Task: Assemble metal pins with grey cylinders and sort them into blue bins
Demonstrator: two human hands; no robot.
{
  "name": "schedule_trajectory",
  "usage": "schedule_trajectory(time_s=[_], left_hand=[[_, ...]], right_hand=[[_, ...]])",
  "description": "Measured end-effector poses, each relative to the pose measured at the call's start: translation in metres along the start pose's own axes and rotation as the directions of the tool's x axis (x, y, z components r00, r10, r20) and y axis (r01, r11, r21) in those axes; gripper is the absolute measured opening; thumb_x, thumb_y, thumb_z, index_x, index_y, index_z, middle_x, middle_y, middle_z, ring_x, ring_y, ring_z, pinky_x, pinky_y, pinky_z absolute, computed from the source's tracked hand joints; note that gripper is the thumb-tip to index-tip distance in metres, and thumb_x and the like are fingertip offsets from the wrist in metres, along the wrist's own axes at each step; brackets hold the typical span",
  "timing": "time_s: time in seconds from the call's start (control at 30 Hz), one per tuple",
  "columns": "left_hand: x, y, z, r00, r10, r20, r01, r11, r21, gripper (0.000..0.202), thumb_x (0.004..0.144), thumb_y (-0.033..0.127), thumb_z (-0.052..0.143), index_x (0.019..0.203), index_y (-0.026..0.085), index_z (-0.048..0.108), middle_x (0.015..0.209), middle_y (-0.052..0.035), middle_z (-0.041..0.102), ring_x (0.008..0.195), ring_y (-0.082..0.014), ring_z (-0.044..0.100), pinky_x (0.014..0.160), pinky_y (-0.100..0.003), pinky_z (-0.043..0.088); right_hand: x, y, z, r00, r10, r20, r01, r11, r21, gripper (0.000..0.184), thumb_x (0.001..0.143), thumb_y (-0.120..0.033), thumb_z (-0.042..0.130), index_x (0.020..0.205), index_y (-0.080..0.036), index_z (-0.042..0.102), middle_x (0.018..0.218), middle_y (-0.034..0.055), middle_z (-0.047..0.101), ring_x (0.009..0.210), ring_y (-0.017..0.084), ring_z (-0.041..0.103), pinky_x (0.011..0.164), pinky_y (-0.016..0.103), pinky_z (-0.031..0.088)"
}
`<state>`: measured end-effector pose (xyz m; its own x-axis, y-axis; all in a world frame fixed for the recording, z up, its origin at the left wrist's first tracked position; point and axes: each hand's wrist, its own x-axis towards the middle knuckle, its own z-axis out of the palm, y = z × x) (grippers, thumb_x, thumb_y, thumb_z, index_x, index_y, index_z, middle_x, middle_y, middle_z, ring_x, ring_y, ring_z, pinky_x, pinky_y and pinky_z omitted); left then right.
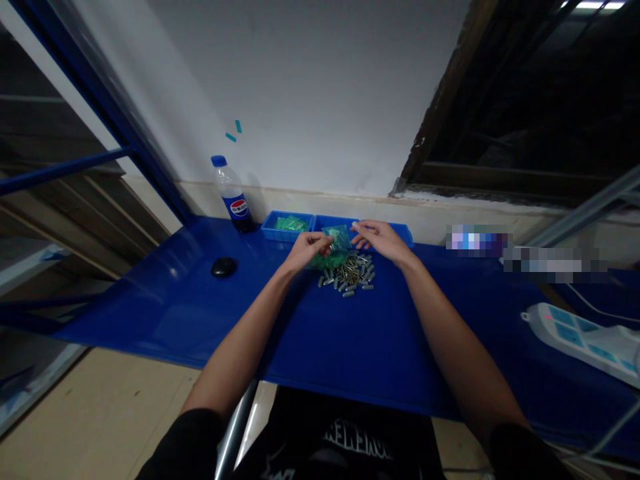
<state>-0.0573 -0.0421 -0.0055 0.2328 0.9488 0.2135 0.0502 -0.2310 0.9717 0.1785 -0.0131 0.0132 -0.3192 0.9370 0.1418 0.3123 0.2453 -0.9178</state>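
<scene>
From where I'm standing, the heap of screws and grey cylinders [350, 273] is the middle of everything. Well to its left on the blue table [320, 347] sits one black rounded object [223, 267], and farther back that way stands one Pepsi bottle [235, 200], blue-capped, dark drink low inside. Two blue-green tape strips [239, 126] are stuck on the wall behind it. Beyond the heap, to its left, is a blue tray [280, 235] of green packets; straight behind is a second blue tray [337, 219], and behind to the right a third one [404, 235], partly blocked by the right hand. Far right of the heap lies one white power strip [570, 333], red light on. The cylinders and brassy screws number well over a dozen together, too jumbled to count exactly.

The left hand [311, 248] pinches one small bag [337, 235] over the heap's far edge: clear, green-tinted, crinkled, with something pale inside. More green bags [320, 262] lie at the heap's left edge. The right hand [383, 240], fingers loosely parted, hangs beyond the heap's right side; I can't tell whether its fingertips touch the bag.
</scene>
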Motion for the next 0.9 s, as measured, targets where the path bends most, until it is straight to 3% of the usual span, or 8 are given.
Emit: schedule_trajectory(time_s=[0.17,0.3,0.37,0.43,0.63,0.9], left_hand=[[0.011,-0.014,-0.011,0.96,0.02,-0.278,-0.056,0.991,-0.123,0.044,0.08,0.05,0.076,0.056,0.017,0.059,0.061,-0.0018,0.061,0.056,-0.011,0.052,0.059,-0.025,0.041],[0.018,-0.027,-0.019,0.907,-0.057,-0.417,-0.037,0.977,-0.212,0.034,0.08,0.05,0.075,0.082,0.016,0.075,0.072,-0.0036,0.07,0.055,-0.0096,0.055,0.055,-0.022,0.04],[0.019,-0.03,-0.021,0.895,-0.117,-0.43,0.008,0.969,-0.247,0.035,0.079,0.045,0.076,0.098,0.016,0.078,0.076,-0.0041,0.073,0.056,-0.0097,0.057,0.055,-0.021,0.041],[0.018,-0.031,-0.021,0.892,-0.151,-0.426,0.042,0.966,-0.255,0.035,0.077,0.04,0.077,0.103,0.016,0.078,0.077,-0.0045,0.074,0.057,-0.0101,0.059,0.056,-0.021,0.042],[0.016,-0.027,-0.015,0.921,-0.127,-0.369,0.06,0.98,-0.187,0.025,0.076,0.033,0.072,0.092,0.016,0.08,0.075,-0.0046,0.074,0.059,-0.0112,0.06,0.057,-0.022,0.043],[0.014,-0.02,-0.012,0.935,-0.12,-0.333,0.069,0.984,-0.162,0.027,0.073,0.035,0.073,0.09,0.016,0.079,0.074,-0.0041,0.074,0.059,-0.0117,0.06,0.058,-0.023,0.041]], right_hand=[[0.0,0.009,0.002,0.996,-0.047,0.074,0.063,0.969,-0.239,0.031,0.096,-0.049,0.065,0.1,-0.02,0.076,0.089,0.0099,0.081,0.078,0.023,0.075,0.074,0.036,0.057],[-0.003,0.011,0.006,0.977,-0.105,0.188,0.17,0.912,-0.374,0.025,0.091,-0.04,0.073,0.108,-0.022,0.077,0.101,0.0084,0.081,0.093,0.026,0.076,0.083,0.037,0.058],[-0.004,0.012,0.01,0.962,-0.126,0.243,0.22,0.884,-0.413,0.03,0.088,-0.039,0.076,0.114,-0.023,0.076,0.111,0.0079,0.081,0.101,0.027,0.075,0.087,0.038,0.058],[-0.004,0.014,0.013,0.947,-0.142,0.288,0.265,0.854,-0.448,0.038,0.086,-0.039,0.079,0.12,-0.024,0.075,0.119,0.0075,0.079,0.109,0.028,0.074,0.092,0.04,0.057],[-0.005,0.016,0.019,0.94,-0.123,0.319,0.268,0.846,-0.461,0.042,0.083,-0.037,0.08,0.123,-0.024,0.075,0.119,0.0078,0.08,0.11,0.028,0.074,0.098,0.042,0.057],[-0.007,0.006,0.013,0.961,-0.153,0.229,0.242,0.865,-0.439,0.038,0.082,-0.024,0.075,0.12,-0.026,0.078,0.113,0.0066,0.082,0.103,0.027,0.075,0.097,0.043,0.057]])
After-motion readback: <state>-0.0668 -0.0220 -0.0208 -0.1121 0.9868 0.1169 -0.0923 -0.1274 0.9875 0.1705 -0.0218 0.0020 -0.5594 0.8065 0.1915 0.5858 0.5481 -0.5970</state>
